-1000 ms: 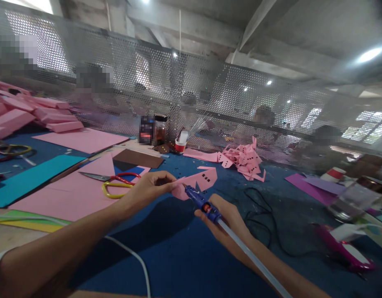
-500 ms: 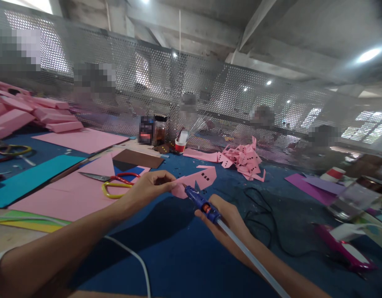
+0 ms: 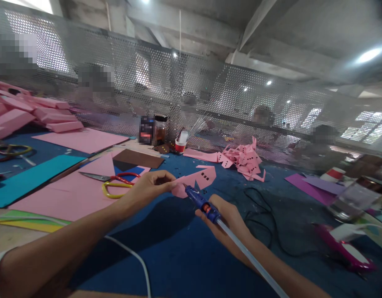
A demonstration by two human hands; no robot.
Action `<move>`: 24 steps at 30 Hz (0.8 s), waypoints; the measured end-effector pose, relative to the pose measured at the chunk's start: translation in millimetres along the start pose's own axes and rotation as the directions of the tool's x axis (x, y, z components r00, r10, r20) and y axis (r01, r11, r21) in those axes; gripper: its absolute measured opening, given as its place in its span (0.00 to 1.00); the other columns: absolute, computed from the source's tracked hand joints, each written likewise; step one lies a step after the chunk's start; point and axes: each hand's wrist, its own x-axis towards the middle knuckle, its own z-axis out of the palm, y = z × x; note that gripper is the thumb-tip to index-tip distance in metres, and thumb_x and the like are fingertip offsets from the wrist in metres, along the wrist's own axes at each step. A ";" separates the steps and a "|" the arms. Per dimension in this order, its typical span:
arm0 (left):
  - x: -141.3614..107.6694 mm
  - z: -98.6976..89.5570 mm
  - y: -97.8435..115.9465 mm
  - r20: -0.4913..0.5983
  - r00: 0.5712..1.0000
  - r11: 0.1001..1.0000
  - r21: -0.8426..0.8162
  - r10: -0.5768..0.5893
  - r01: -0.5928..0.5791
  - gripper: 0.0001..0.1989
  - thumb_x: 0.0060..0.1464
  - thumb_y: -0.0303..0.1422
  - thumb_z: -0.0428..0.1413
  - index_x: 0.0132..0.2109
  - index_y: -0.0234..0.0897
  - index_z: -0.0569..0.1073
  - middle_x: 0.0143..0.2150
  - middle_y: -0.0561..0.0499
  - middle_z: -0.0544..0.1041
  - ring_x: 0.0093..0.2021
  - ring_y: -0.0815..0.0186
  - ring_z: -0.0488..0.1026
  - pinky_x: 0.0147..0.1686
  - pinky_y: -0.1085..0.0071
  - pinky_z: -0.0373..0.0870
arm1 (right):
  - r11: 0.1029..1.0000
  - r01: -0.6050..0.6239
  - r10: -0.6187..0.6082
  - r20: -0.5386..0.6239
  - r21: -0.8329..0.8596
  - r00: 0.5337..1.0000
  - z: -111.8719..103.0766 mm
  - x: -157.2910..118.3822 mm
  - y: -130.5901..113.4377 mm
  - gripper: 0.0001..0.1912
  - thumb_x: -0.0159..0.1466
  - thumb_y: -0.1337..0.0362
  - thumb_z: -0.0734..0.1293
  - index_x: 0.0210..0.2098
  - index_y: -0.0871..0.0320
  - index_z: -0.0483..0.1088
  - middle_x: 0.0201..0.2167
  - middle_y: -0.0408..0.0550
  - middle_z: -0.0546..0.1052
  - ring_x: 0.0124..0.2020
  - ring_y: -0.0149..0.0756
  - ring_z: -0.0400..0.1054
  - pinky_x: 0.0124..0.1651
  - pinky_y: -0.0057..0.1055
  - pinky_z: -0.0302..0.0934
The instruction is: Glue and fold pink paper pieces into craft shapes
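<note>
My left hand (image 3: 153,186) pinches the left end of a pink paper piece (image 3: 206,177) that has small dark squares on it. In my right hand (image 3: 226,213) is a blue glue gun (image 3: 201,201), with a long translucent glue stick (image 3: 249,254) coming out of its back. The gun's nozzle meets the pink piece close to my left fingertips. Scissors (image 3: 116,186) with red and yellow handles lie on a pink sheet (image 3: 70,198), beside my left wrist.
A pile of pink cut pieces (image 3: 243,159) lies before the perforated screen (image 3: 228,99). Nearby stand a red-and-white cup (image 3: 180,145) and a jar (image 3: 160,129). Folded pink pieces (image 3: 51,114) are stacked at left. A black cord (image 3: 268,207) and a magenta tool (image 3: 346,248) lie at right.
</note>
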 end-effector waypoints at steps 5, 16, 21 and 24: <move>0.8 0.1 -2.0 -0.010 1.000 1.000 -0.022 -0.014 0.014 0.18 0.52 0.48 0.65 0.38 0.38 0.81 0.37 0.48 0.83 0.40 0.59 0.79 0.43 0.65 0.74 | 0.997 -0.007 0.007 -0.005 0.072 1.000 -1.5 1.2 -2.5 0.20 0.66 0.52 0.68 0.27 0.53 0.56 0.25 0.38 0.60 0.25 0.29 0.54 0.28 0.26 0.49; -0.4 -0.8 1.0 -0.019 0.997 0.994 -0.081 -0.073 0.071 0.15 0.52 0.45 0.66 0.37 0.37 0.81 0.35 0.49 0.81 0.37 0.63 0.76 0.40 0.68 0.72 | 0.918 -0.183 0.166 0.077 0.352 0.983 1.1 0.9 6.4 0.18 0.66 0.47 0.69 0.34 0.56 0.70 0.24 0.39 0.68 0.25 0.30 0.60 0.28 0.27 0.57; -1.3 -5.0 9.9 -0.056 0.984 0.975 -0.156 -0.168 0.157 0.14 0.50 0.44 0.66 0.35 0.37 0.80 0.33 0.50 0.79 0.35 0.64 0.74 0.37 0.69 0.71 | 0.886 -0.261 0.232 0.121 0.384 0.965 -6.6 7.9 6.4 0.21 0.65 0.44 0.68 0.39 0.57 0.74 0.23 0.42 0.74 0.26 0.33 0.69 0.32 0.30 0.65; 0.3 -14.2 7.8 -0.093 0.983 0.976 -0.166 -0.159 0.142 0.16 0.48 0.46 0.67 0.32 0.37 0.79 0.33 0.50 0.78 0.37 0.63 0.74 0.38 0.70 0.72 | 0.871 -0.243 0.215 0.113 0.427 0.970 -16.0 15.4 4.8 0.20 0.65 0.44 0.69 0.38 0.57 0.74 0.24 0.42 0.74 0.27 0.33 0.70 0.35 0.31 0.67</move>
